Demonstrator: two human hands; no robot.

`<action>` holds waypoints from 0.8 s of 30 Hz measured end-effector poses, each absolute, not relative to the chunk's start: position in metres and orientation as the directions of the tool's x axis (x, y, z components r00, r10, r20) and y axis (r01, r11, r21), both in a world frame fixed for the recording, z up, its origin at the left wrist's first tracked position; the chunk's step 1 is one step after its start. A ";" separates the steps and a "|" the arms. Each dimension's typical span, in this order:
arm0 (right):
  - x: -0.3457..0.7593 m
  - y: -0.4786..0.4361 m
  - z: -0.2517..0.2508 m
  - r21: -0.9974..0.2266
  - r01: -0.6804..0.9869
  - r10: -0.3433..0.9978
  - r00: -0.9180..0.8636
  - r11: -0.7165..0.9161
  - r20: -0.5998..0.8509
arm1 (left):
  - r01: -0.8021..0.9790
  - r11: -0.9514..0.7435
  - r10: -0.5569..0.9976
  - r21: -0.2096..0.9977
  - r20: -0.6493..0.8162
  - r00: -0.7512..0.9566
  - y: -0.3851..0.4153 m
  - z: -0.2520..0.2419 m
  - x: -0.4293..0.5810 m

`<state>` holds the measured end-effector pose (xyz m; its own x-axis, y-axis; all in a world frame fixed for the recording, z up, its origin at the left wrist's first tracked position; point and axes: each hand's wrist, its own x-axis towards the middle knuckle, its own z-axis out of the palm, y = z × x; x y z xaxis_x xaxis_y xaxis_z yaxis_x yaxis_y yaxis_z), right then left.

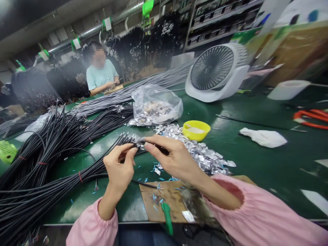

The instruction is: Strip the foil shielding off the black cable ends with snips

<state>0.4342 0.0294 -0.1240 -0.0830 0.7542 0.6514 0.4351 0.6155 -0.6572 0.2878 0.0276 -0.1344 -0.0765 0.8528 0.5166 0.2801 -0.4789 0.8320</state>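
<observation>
Head view, looking down: a black cable point(137, 146) runs between the two hands just above the green counter point(256, 164), at the middle of the picture. The left hand point(119, 169) has its grip closed on the cable, thumb and fingertips pinched together around it. The right hand point(173, 157) has its grip closed too, forefinger and thumb pressed on the cable's stripped end, with the other fingers curled under. The two hands are close together, fingertips almost touching.

The cable belongs to a bundle of black cables point(64, 181) that fans out to the left across the counter, tied here and there with red bands. Just behind the right hand lies a heap of silver foil scraps point(202, 153), and beyond it stands a yellow bowl point(196, 130). A clear plastic bag point(156, 104) of small metal parts sits further back, beside a sheaf of grey cables point(153, 82). Below the hands, a cardboard sheet point(164, 200) lies at the counter's near edge, strewn with blue insulation bits, with a green-handled tool point(167, 213) on it.

To the right are a white cloth point(263, 137), a white desk fan point(217, 71) and orange handles point(311, 118), the rest of which is blurred. Across the counter, a co-worker in a light blue shirt point(101, 77) sits with both hands on the work surface.
</observation>
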 end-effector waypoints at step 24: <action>0.436 0.025 -0.117 -0.737 0.300 0.756 0.069 0.606 0.651 | 0.242 -0.450 0.888 0.860 0.459 0.020 0.023 -0.126 0.285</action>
<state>0.4358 0.0251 -0.1172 0.0693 0.7562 0.6507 0.2997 0.6064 -0.7366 0.2853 0.0231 -0.1264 0.0205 0.8881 0.4591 0.2422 -0.4500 0.8596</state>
